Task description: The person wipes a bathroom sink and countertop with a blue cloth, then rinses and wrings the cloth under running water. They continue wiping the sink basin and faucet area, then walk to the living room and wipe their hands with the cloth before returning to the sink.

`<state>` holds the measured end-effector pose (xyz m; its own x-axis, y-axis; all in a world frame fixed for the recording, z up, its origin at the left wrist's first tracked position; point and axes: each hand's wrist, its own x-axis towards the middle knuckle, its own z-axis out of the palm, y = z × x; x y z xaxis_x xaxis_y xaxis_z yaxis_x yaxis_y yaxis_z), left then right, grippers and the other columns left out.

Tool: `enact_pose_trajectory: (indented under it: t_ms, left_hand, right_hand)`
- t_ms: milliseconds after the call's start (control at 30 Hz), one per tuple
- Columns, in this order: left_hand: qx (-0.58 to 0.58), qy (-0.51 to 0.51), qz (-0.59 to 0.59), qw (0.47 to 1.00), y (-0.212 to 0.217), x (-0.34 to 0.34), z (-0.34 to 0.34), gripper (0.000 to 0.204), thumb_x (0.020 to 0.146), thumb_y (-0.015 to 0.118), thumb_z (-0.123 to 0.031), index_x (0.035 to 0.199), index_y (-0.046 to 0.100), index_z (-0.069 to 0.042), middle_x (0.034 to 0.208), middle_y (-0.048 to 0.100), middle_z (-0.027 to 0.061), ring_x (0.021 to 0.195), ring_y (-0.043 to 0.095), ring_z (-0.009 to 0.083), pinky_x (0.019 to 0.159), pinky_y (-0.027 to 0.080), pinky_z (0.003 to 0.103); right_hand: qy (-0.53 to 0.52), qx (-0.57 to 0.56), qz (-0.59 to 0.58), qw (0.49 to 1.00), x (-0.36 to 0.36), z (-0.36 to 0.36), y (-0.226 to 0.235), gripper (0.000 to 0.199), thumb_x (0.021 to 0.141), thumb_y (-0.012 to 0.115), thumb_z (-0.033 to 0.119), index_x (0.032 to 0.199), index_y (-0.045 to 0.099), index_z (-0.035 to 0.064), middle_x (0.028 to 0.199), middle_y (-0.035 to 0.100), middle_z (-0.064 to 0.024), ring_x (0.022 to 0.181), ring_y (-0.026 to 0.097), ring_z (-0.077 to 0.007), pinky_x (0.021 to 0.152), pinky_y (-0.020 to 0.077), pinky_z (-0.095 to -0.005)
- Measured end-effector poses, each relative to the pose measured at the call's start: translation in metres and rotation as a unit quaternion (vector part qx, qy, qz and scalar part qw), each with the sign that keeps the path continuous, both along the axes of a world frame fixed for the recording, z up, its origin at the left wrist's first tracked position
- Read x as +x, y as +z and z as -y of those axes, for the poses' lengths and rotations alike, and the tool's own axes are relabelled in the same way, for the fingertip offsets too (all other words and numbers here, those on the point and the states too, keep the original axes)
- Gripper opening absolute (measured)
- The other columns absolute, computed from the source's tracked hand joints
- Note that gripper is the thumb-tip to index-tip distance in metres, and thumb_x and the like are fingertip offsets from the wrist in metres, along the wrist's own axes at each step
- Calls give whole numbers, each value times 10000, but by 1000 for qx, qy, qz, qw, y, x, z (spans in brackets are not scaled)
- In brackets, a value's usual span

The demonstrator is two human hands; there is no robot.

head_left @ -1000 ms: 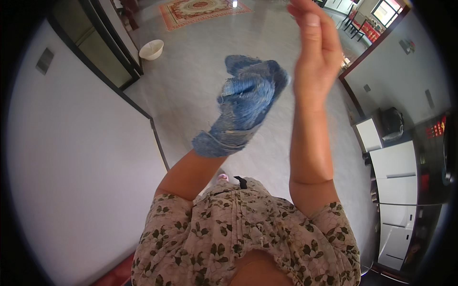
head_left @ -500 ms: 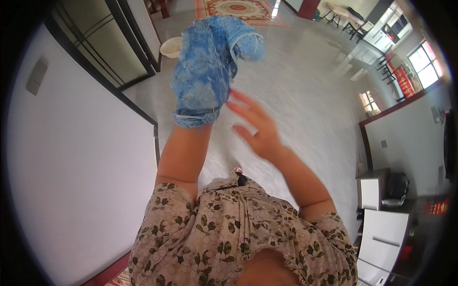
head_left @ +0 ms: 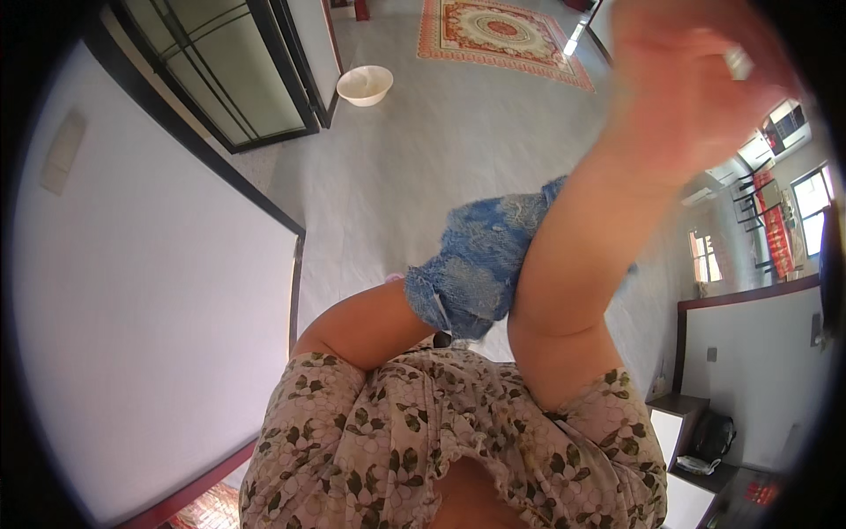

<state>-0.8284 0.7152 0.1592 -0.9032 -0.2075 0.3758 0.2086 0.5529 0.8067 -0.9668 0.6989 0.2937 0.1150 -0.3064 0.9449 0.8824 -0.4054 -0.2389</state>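
A blue mottled cloth sleeve (head_left: 485,256) with a gathered, ruffled edge covers my left forearm (head_left: 370,326) from below the elbow. My left hand is hidden, inside the cloth or behind my right arm. A small bit of blue shows past the far side of my right forearm (head_left: 573,247), which crosses in front of the cloth. My bare right hand (head_left: 701,88) is raised at the upper right, close to the camera and smeared by motion. Its fingers cannot be made out clearly.
A white basin (head_left: 365,85) stands on the grey floor (head_left: 370,167) by a dark-framed glass door (head_left: 229,70). Farther off lies a patterned rug (head_left: 502,31). A white wall (head_left: 167,309) runs along my left. Low cabinets with a black bag (head_left: 712,441) are at the right.
My left arm has come down and across to the right with the blue sleeve on it. My right hand has swung up to the right, toward the camera.
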Motion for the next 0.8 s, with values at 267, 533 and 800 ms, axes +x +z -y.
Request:
enact_pose_trajectory:
  t_ms: [267,533,800]
  left_hand:
    - [321,43,-123,938,-4,-15,16,434,916,532,-277,1275,448,-48,1148,555,105,1053,549,245,892,459,323]
    - [588,21,-244,771,4,-13,26,414,922,526,-315,1237,478,-51,1044,591,94,967,587,219,838,483,307]
    - [534,164,-348,753,27,-6,57,380,946,478,-378,1138,523,-53,897,601,65,835,610,164,726,501,249]
  right_hand:
    - [81,268,-4,960,30,-41,-107,574,937,369,501,1360,347,114,1298,462,-100,1094,492,-233,911,418,-422]
    - [-167,511,-44,842,26,-48,-133,197,950,453,245,999,558,86,766,569,-2,594,499,-121,550,411,-228]
    - [-193,438,-373,795,20,-12,-109,351,902,522,329,665,456,78,687,533,-66,512,470,-141,468,391,-248]
